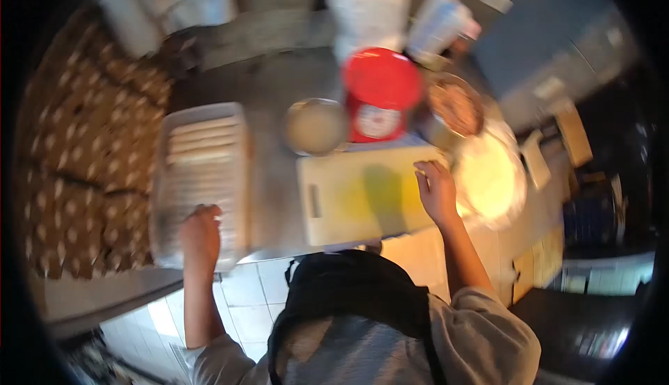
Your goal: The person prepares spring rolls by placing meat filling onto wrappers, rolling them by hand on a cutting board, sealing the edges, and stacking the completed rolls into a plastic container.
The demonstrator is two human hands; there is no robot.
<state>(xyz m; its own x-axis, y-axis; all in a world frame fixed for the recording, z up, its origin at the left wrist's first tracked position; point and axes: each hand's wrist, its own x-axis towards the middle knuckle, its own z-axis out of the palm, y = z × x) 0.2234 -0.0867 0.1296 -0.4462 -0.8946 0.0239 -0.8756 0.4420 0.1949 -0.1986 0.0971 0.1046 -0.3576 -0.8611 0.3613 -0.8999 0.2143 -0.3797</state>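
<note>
Head view: left hand [201,235] is reaching over the tub's [160,183] near end, can't tell its grip, rolls [202,134] lying beyond; right hand [437,191] is staying-free, fingers loosely parted, over the board's [338,183] right edge.

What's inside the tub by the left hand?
Pale rolls lie side by side in the tub. The left hand covers part of its near end; anything beneath the rolls is hidden.
</note>
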